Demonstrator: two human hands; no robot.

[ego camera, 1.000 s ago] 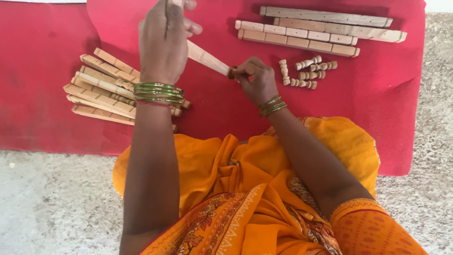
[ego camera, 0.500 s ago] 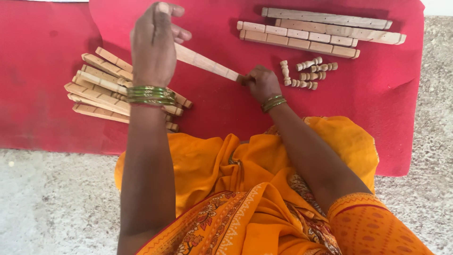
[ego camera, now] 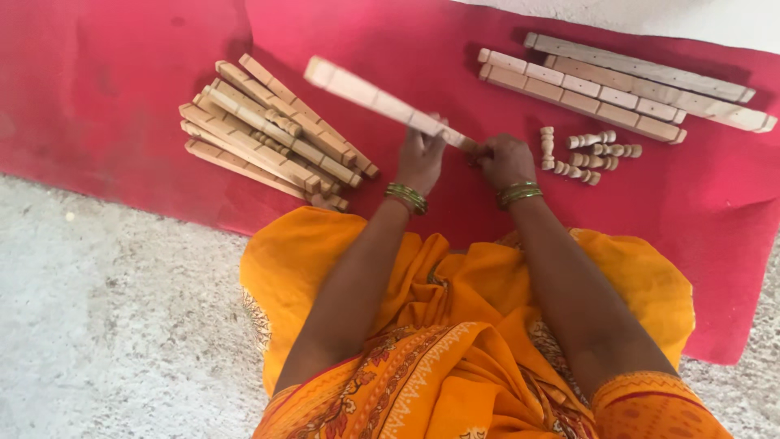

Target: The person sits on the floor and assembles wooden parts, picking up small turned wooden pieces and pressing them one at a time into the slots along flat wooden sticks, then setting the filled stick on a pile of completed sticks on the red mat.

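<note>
Both hands, left hand (ego camera: 420, 156) and right hand (ego camera: 504, 159), clench one wooden stick (ego camera: 382, 102); its raised far end could swing into the stick pile (ego camera: 272, 130) beside it.

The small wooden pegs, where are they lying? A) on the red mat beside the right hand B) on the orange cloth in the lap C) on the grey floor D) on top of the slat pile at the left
A: the small wooden pegs lie on the red mat, just beside the right hand.
</note>
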